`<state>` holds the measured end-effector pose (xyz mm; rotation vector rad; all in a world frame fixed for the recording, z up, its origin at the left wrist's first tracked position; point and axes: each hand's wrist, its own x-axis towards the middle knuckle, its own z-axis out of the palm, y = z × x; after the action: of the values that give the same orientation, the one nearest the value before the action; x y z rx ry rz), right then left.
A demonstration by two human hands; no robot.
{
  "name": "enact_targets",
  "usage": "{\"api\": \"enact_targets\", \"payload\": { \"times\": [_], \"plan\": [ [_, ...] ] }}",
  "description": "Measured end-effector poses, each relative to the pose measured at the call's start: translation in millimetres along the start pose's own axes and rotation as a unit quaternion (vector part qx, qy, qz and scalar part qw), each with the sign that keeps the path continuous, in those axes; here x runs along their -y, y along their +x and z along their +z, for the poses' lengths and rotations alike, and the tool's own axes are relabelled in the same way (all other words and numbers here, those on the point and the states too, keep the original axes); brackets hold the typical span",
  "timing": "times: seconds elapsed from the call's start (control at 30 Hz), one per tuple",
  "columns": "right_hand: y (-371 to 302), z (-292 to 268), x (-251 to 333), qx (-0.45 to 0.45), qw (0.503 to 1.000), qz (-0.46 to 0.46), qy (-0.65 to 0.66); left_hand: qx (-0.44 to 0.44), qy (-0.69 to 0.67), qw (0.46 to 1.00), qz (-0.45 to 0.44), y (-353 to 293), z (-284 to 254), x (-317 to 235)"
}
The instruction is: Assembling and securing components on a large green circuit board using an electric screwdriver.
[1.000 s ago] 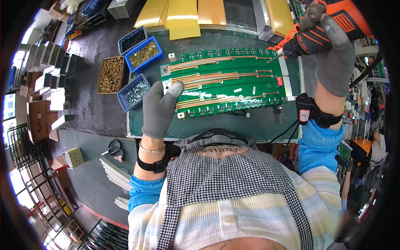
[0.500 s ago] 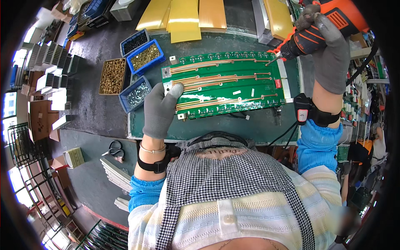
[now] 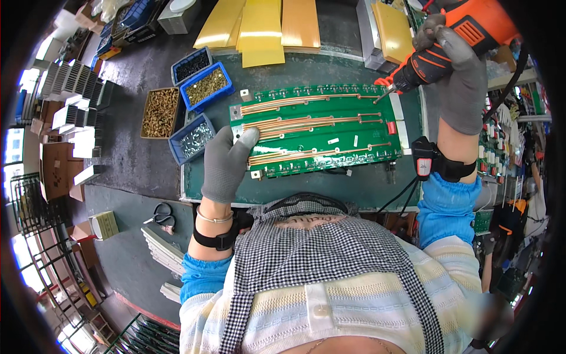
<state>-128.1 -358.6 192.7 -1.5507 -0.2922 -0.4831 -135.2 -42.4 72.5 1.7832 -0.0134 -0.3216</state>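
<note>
Over the near part of the desk (image 3: 330, 190), the person seems to be in the middle of driving or checking a fastener on the circuit board (image 3: 312, 140). The gloved left hand (image 3: 227, 162) clasps the board's left end, its grip closed with the thumb on top; the other fingers are mostly hidden. The gloved right hand (image 3: 463, 88) has its grip wrapped around an orange and black power driver (image 3: 424, 64), whose slim bit (image 3: 384, 94) points down at the far right corner; whether it seats in a screw is too small to tell. The move seems to call for a steady board and the bit held in line with its hole.

The board is long, green and glossy, lying lengthwise in front of the person, with bundled copper-coloured wires (image 3: 300, 123) running along it, small white labels and a red part (image 3: 392, 127) near its right end.

Beyond its left end sit a bin of silvery pieces (image 3: 201, 153) and a blue bin of brassy ones (image 3: 213, 101); farthest off lie yellow sheets (image 3: 262, 29).
</note>
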Motion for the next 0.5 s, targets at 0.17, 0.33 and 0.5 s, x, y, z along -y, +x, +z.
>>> {"api": "enact_targets", "payload": {
  "times": [0.17,0.33,0.5],
  "plan": [
    [-0.8,0.0,0.9,-0.015,1.000,-0.002,0.027,0.003,-0.019,1.000,-0.011,0.2,1.1,4.4],
    [-6.6,-5.6,13.1,0.005,0.999,0.008,0.048,0.000,-0.052,0.999,0.007,-6.0,-0.5,10.7],
    [-6.1,-13.8,14.2,0.014,1.000,-0.016,0.016,-0.061,-0.334,0.936,-0.093,-13.2,-42.1,11.2]
  ]
}}
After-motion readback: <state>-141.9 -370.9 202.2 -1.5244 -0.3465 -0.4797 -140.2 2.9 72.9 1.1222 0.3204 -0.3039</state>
